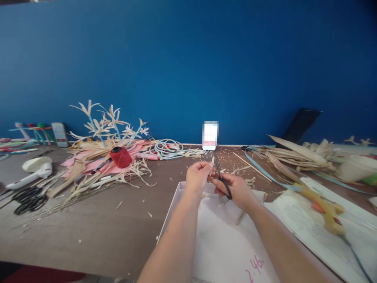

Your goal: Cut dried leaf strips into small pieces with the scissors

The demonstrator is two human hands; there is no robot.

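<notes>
My left hand (199, 176) is closed in a pinch on a small pale straw piece (212, 160) that sticks up from its fingertips. My right hand (235, 189) is wrapped round the black handles of a pair of scissors (221, 177), whose blades point up toward the straw piece. Both hands hover above the far edge of a shallow white box lid (176, 204) lying on the brown table.
A red thread spool (120, 157) lies in a heap of straw flowers (108, 129) on the left, with a second pair of black scissors (29, 198) and a white tool (32, 173). A yellow glue gun (326, 208) rests on paper at right. Dried leaves (294, 155) and a phone (210, 136) are at the back.
</notes>
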